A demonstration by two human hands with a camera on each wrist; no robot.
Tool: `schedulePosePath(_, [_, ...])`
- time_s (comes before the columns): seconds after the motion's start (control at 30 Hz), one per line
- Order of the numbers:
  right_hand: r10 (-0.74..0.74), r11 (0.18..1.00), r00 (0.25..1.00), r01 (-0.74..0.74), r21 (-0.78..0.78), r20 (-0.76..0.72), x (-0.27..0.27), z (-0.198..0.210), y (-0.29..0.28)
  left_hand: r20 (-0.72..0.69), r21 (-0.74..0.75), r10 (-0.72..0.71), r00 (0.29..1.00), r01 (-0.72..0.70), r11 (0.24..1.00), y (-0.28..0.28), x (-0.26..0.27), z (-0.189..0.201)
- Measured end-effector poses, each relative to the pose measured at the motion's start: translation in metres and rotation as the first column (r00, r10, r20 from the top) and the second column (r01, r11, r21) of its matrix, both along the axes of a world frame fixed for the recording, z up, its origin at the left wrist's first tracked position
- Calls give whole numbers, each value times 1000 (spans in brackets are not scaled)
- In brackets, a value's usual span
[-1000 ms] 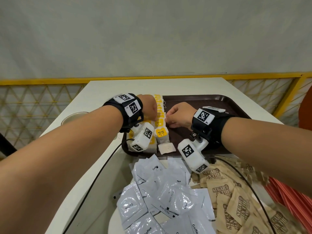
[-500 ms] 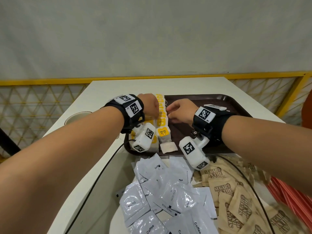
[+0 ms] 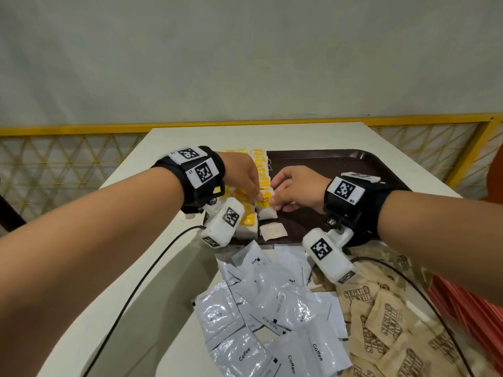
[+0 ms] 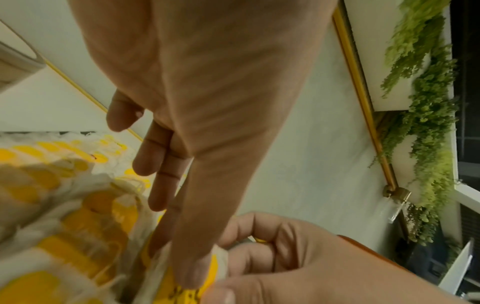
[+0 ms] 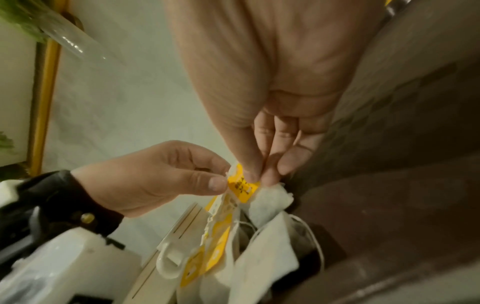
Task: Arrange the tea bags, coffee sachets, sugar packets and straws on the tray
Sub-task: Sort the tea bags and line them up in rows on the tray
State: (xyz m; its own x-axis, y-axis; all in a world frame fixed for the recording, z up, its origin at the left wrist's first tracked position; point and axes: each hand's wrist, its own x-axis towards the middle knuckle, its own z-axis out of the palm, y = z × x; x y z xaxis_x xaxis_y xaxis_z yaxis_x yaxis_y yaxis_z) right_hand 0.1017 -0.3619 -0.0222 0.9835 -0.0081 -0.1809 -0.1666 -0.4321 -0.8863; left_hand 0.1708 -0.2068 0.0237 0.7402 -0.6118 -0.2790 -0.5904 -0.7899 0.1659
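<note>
Yellow-tagged tea bag (image 5: 242, 188) now pinched between both hands, previously apart.

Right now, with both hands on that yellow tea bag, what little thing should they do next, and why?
Probably lower the tea bag into its row on the tray and let go. The left hand and right hand both pinch its yellow tag above the row, with its white pouch hanging down.

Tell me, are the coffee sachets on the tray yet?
Not yet. The coffee sachets lie heaped on the table, nearer than the tray, which holds only tea bags.
</note>
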Motion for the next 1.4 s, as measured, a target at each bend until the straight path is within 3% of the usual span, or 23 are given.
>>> schedulePosePath(0.17, [-46,994,999,46,100,-2,-3,-2,3,29,-23,-8,1000,8,1000,-8,1,-5])
schedulePosePath(0.3, [69,985,998,-66,-157,11,-4,0,3,68,-26,40,997,-38,999,-11,7,-9])
schedulePosePath(0.43, [264,871,954,-299,-389,-142,-5,6,3,103,-16,65,993,-63,998,-13,9,-15])
schedulePosePath(0.57, [309,839,938,-346,-421,-155,-3,1,6,129,-18,45,991,-43,999,-16,6,-16])
schedulePosePath(0.73, [339,832,928,-372,-411,-155,-5,11,-6,166,-149,60,984,-35,988,-7,10,-16])
schedulePosePath(0.87, [474,706,844,-535,-464,-252,-16,23,-14,142,-219,27,989,4,976,5,14,-10])
schedulePosePath(0.97, [524,642,812,-576,-506,-258,-21,21,-7,81,-264,18,997,4,965,11,13,-3])
schedulePosePath(1.17, [553,712,829,-521,-470,-80,-21,15,3,-77,-215,-22,997,5,977,18,3,4])
schedulePosePath(1.3, [331,904,943,-328,-275,-36,-16,3,0,-120,-232,11,993,-38,972,20,-1,2])
schedulePosePath(1.4, [175,973,984,-177,-147,-31,-11,1,0,-124,-210,17,992,-43,977,16,-5,-3])
